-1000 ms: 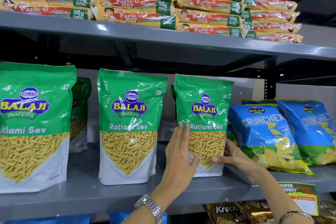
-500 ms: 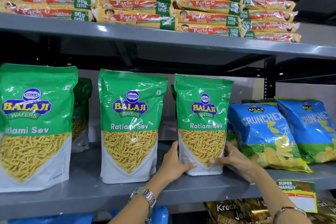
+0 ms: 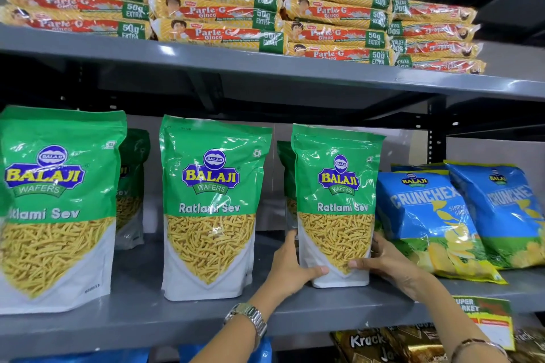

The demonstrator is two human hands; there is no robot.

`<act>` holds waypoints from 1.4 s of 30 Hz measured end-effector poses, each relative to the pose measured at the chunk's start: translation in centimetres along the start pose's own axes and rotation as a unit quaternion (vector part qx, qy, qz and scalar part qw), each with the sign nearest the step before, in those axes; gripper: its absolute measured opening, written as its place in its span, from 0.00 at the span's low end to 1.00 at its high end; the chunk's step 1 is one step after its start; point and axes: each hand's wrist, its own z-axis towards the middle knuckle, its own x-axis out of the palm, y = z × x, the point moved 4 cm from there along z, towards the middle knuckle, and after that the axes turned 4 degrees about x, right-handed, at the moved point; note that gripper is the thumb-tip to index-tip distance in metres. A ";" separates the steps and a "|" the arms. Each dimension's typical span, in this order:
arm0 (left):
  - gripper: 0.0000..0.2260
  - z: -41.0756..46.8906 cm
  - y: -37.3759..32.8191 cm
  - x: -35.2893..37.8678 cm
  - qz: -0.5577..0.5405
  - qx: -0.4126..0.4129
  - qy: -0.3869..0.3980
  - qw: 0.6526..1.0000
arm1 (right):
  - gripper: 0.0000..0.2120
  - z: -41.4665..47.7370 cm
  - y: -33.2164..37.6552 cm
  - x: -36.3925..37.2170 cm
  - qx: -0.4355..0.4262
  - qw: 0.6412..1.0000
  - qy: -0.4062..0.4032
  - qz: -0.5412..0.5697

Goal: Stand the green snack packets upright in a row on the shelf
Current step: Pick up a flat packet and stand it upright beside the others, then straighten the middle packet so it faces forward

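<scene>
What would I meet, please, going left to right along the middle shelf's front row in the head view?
Leftmost green packet → middle green packet → left hand → held green packet → right hand → near blue Crunchex bag → far-right blue Crunchex bag.

Stacked yellow-and-red Parle-G biscuit packs [image 3: 218, 7] fill the upper grey metal shelf [image 3: 265, 63]; blue Crunchex chip bags [image 3: 427, 215] lean below.
</scene>
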 end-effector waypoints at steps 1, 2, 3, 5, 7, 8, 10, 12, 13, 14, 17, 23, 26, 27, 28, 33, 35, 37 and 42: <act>0.41 0.1 0.0 0.2 0.001 0.000 0.001 1.000 | 0.50 0.0 -0.1 -0.1 -0.001 1.000 -0.001 0.000; 0.41 0.1 -0.1 0.4 0.003 0.002 0.000 1.000 | 0.50 -0.1 -0.1 -0.3 -0.002 1.000 -0.002 0.001; 0.40 0.1 -0.2 0.6 0.003 0.002 0.000 1.000 | 0.50 -0.1 -0.2 -0.5 -0.003 1.000 -0.003 0.002; 0.39 0.2 -0.2 1.0 0.001 0.007 -0.001 1.000 | 0.50 -0.3 -0.2 -0.7 -0.004 1.000 -0.002 0.004; 0.41 0.3 -0.1 1.2 0.005 0.003 -0.002 1.000 | 0.50 -0.3 -0.2 -0.8 -0.003 1.000 0.003 0.004; 0.42 0.3 0.0 1.2 0.007 0.000 -0.003 1.000 | 0.50 -0.3 -0.3 -0.8 -0.002 1.000 0.006 0.002; 0.41 0.3 -0.1 1.3 0.011 0.005 0.000 1.000 | 0.51 -0.5 -0.4 -0.8 0.002 1.000 0.009 -0.006; 0.40 -0.2 -0.4 1.2 0.027 0.017 -0.002 0.999 | 0.53 -0.9 -0.3 -0.6 -0.005 1.000 0.004 -0.010; 0.41 -0.6 -0.7 1.1 0.032 0.023 -0.009 0.999 | 0.54 -1.2 0.0 -0.4 -0.015 1.000 -0.013 -0.003; 0.41 -1.1 -1.0 0.9 0.028 0.033 -0.023 0.999 | 0.55 -1.4 0.4 -0.1 -0.034 0.998 -0.053 0.010; 0.36 -3.4 -3.0 -1.4 -0.011 0.105 -0.116 0.988 | 0.42 -3.3 2.9 1.1 -0.190 0.936 -0.291 0.054; 0.26 -9.1 -3.8 -12.2 -0.050 0.157 -0.399 0.902 | 0.19 -4.1 8.0 11.4 -0.316 0.918 -0.239 -0.002; 0.31 -11.0 -0.4 -16.7 -0.002 0.082 -0.425 0.902 | 0.32 -1.9 7.1 16.9 -0.182 0.976 -0.061 -0.099; 0.33 -11.2 1.0 -17.6 0.005 0.045 -0.399 0.916 | 0.39 -1.5 6.4 18.2 -0.128 0.986 -0.006 -0.104; 0.37 -11.2 2.3 -18.2 0.002 0.010 -0.363 0.932 | 0.40 -1.4 5.8 19.2 -0.078 0.992 0.043 -0.090; 0.50 -10.4 4.6 -19.2 -0.042 -0.100 -0.158 0.981 | 0.26 -0.8 4.3 22.3 -0.067 0.984 0.158 -0.049; 0.41 -10.2 4.5 -19.0 -0.011 -0.115 -0.095 0.989 | 0.25 -0.6 4.3 22.4 -0.068 0.986 0.149 -0.029; 0.37 -10.2 4.5 -18.9 0.019 -0.118 -0.078 0.990 | 0.25 -0.4 4.1 22.1 -0.057 0.988 0.144 -0.014; 0.20 -9.8 3.2 -18.4 0.063 -0.103 -0.066 0.990 | 0.37 0.3 2.9 20.5 -0.035 0.990 0.138 -0.023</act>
